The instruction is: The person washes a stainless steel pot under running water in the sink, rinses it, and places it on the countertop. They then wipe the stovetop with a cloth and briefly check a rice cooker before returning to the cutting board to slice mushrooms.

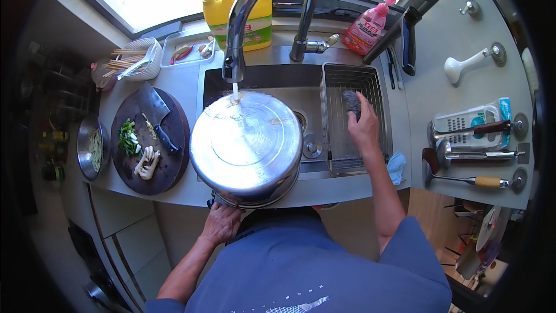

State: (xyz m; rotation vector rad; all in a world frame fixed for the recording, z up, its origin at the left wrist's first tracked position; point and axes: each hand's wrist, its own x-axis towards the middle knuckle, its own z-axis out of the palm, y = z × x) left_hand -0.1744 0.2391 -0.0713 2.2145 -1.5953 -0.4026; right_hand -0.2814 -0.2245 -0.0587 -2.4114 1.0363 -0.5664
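Observation:
A large stainless steel pot (245,141) is turned bottom up over the left part of the sink (269,82), its base shiny with some brownish marks. Water runs from the chrome faucet (234,58) onto the base's far edge. My left hand (222,222) grips the pot's rim at the near side, by a dark handle. In my right hand (365,124) is a grey steel wool scourer (352,103), held above the wire basket (347,158) at the sink's right, apart from the pot.
To the left, a round chopping board (150,178) bears a cleaver (154,106), chopped greens and pale pieces, beside a metal bowl (82,152). Behind the sink stand a yellow jug (256,8) and a pink bottle (367,28). A blue cloth (396,167) and hanging utensils are at right.

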